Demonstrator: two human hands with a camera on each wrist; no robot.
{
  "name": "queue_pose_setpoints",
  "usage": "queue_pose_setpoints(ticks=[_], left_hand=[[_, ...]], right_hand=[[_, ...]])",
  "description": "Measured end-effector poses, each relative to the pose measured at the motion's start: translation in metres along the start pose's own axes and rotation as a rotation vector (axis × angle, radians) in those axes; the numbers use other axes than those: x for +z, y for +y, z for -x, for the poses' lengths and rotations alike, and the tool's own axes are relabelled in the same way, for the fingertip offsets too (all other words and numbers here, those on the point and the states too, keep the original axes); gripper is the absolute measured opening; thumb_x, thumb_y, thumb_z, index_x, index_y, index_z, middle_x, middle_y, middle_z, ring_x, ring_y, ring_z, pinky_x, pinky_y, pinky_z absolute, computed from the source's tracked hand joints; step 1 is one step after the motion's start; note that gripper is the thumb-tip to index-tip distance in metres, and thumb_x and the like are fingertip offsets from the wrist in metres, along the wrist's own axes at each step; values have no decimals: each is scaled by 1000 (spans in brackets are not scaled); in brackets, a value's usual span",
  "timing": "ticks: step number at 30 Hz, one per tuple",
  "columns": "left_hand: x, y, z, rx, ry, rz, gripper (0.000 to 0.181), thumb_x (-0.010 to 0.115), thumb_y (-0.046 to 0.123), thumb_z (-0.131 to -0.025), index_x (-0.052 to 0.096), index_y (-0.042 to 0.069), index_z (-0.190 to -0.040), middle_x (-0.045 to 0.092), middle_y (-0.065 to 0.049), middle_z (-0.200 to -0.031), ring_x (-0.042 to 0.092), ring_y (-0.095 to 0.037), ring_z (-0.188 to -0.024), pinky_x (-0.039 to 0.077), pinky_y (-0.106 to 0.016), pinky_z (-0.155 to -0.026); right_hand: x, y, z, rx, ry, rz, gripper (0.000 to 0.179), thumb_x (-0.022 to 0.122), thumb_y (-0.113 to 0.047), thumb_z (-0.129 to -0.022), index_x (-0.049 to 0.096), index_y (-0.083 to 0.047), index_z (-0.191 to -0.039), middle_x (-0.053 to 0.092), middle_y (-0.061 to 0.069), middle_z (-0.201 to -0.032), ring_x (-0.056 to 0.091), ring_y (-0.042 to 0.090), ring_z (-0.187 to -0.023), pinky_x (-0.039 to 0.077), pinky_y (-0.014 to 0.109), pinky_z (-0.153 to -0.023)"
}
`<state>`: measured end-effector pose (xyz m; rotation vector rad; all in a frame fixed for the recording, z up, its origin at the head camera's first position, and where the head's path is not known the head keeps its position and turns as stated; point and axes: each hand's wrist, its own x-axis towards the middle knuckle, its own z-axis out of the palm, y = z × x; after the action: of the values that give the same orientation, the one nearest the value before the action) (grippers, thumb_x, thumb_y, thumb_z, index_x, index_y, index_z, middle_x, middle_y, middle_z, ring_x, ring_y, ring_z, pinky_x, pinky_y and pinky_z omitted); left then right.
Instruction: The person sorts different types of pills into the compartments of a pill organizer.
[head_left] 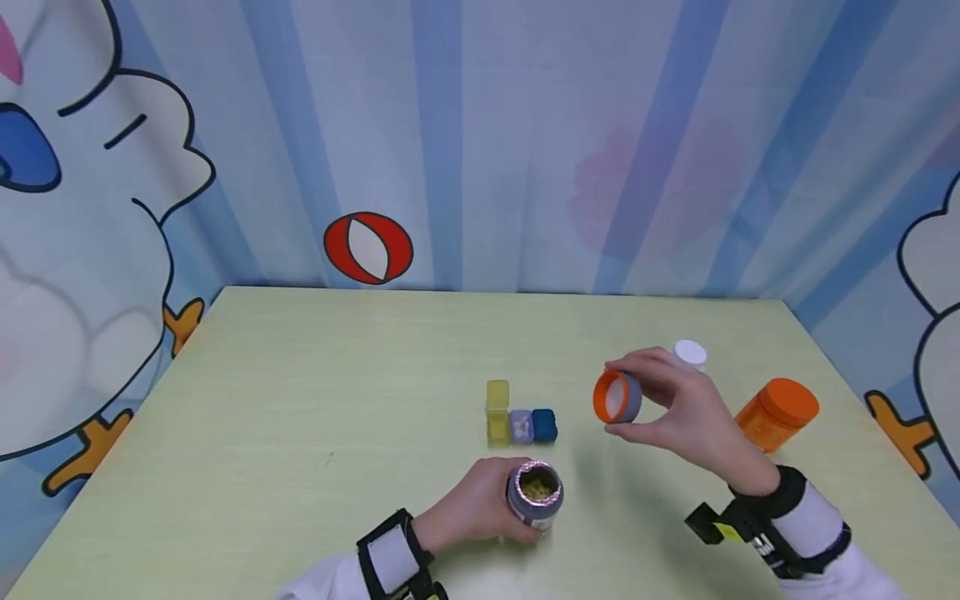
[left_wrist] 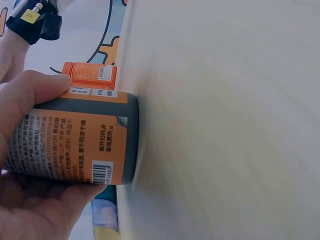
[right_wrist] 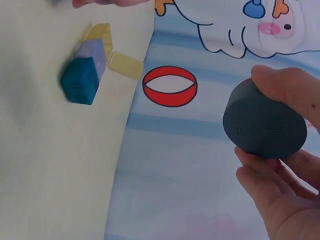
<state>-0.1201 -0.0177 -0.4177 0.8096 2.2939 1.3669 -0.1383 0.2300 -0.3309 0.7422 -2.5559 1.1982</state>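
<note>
My left hand point(head_left: 483, 504) grips an uncapped dark grey bottle point(head_left: 542, 521), its orange label facing the left wrist view. The bottle stands upright, with silvery foil scraps round its mouth and yellowish-green pieces inside. Thumb and fingers of my right hand point(head_left: 682, 408) pinch a bottle cap point(right_wrist: 265, 122) above the table, grey outside and orange inside; its orange rim faces left in the head view. Just beyond the bottle sit small joined boxes: a yellow box point(head_left: 498, 429) with its lid point(right_wrist: 126, 65) flipped back, a lilac box point(head_left: 521, 426) holding pale bits, and a teal-blue box point(head_left: 545, 426).
An orange bottle point(head_left: 776, 412) with its cap on stands to the right, partly behind my right wrist. Behind my right hand shows the top of a white container point(head_left: 690, 352). The pale table point(head_left: 337, 375) ends at a striped blue curtain point(head_left: 495, 167).
</note>
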Motion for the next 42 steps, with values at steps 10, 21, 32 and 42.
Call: queue_pose_setpoints(ticks=[10,21,32,42], left_hand=[[1,0,1,16,9,-8,55,83,2,-54,63,10,-104,65,6,-97,56,-1,-91,42,-20,-86],[1,-1,1,24,13,-12,55,84,3,-54,63,11,-104,65,6,-97,56,-1,-91,42,-19,-86],[0,-1,2,8,1,12,56,84,2,-54,63,11,-105,65,7,-98,56,-2,-93,41,-20,-88],[0,0,1,0,7,-9,56,84,3,-54,63,11,-105,65,6,-98,56,-1,-92,42,-20,-87]], right_hand=[[-7,41,19,260,94,53,56,78,-8,-68,52,-4,-118,53,13,-113,49,23,-105,39,6,-84],[-5,76,32,441,-44,153,64,79,-23,-69,53,4,-121,54,26,-116,57,36,-97,50,38,-76],[0,98,41,493,-145,247,65,83,-23,-62,58,5,-115,57,26,-109,54,31,-87,47,36,-68],[-1,105,44,523,-224,217,67,81,-22,-66,52,6,-120,53,28,-113,51,37,-97,47,48,-78]])
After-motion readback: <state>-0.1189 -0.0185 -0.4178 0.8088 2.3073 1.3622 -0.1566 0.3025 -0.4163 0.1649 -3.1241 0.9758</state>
